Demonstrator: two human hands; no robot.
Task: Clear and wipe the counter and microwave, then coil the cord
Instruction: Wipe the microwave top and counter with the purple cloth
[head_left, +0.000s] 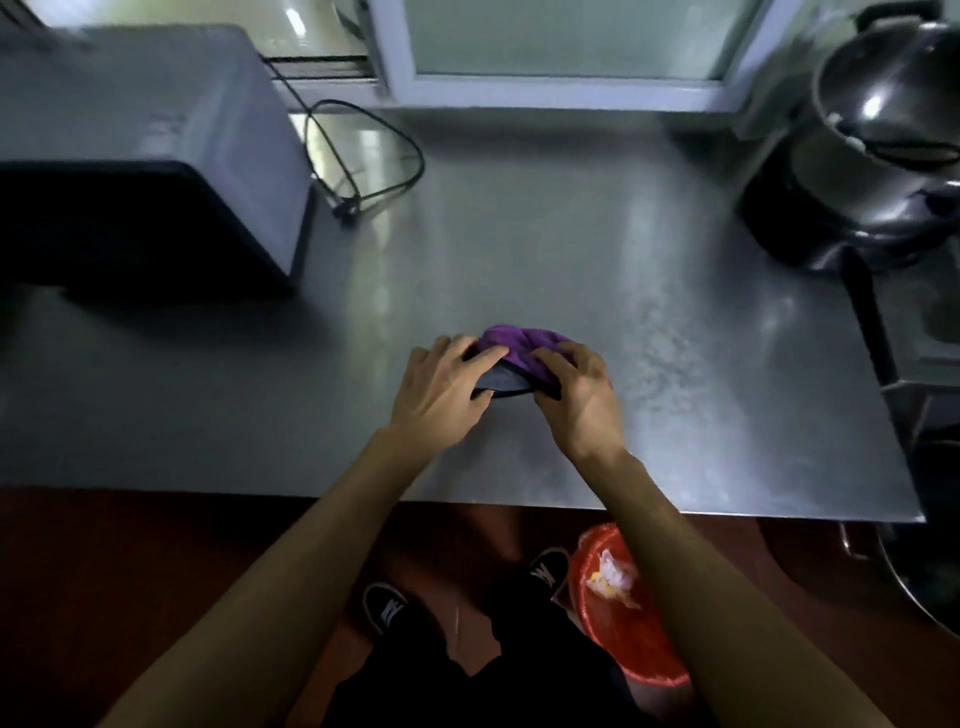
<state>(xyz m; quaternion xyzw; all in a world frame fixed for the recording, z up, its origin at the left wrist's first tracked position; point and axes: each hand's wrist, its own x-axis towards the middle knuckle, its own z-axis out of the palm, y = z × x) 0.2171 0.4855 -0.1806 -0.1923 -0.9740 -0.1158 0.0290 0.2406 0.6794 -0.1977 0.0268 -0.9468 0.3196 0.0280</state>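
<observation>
- Bucket (626, 618), red, stands on the floor just beside the person's right shoe, below the counter's near edge; it holds pale scraps, which suggests it serves as the bin for what is cleared off the top.
- Left hand (447, 387) and right hand (576, 389) meet over the purple cloth (519, 345) near the front middle of the counter (675, 322). Fingers of both curl round the cloth's dark-edged near hem, so each hand grips it; the paired hold reads as bunching or folding the cloth into a pad for wiping.
- Counter surface, bare steel, shows a mottled, streaked patch to the right of the cloth, possibly damp; whether wiping is finished cannot be told.
- Microwave (156, 156) sits at the far left, well apart from the hands.
- Cord (363, 156) lies in a loose loop on the counter just right of the microwave, its plug end near the microwave's corner; not yet coiled, so that step appears to remain.
- Metal pot (872, 150) stands at the far right, tilted, beside the window frame (566, 88).
</observation>
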